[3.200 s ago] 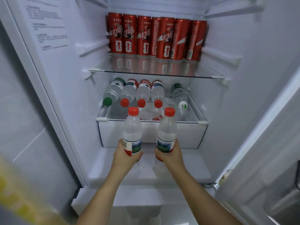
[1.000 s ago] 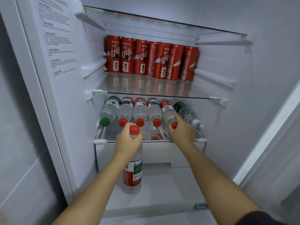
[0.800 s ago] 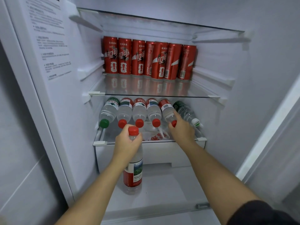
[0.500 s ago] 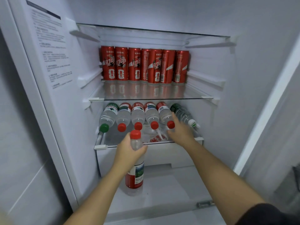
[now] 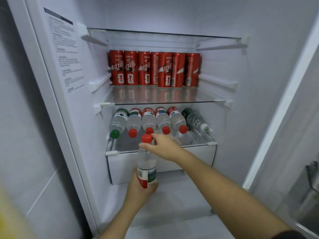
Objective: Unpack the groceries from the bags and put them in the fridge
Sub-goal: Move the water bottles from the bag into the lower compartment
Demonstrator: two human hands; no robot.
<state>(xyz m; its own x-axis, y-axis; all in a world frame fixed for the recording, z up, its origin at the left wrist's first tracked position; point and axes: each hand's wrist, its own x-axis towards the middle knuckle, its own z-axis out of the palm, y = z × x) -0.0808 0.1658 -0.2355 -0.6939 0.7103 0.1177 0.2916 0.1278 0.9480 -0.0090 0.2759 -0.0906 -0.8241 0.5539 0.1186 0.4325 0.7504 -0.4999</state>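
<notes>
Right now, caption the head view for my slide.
Left hand at the base and right hand at the neck hold a water bottle upright before six lying bottles, cans above.

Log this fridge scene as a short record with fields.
held item: clear plastic water bottle with a red cap, upright
left hand: grips the bottle's labelled base
right hand: pinches its neck under the cap
glass shelf: seven tall red drink cans, standing in a row
below the shelf: six clear plastic bottles lying side by side, caps outward; one green, four red, one white
</notes>
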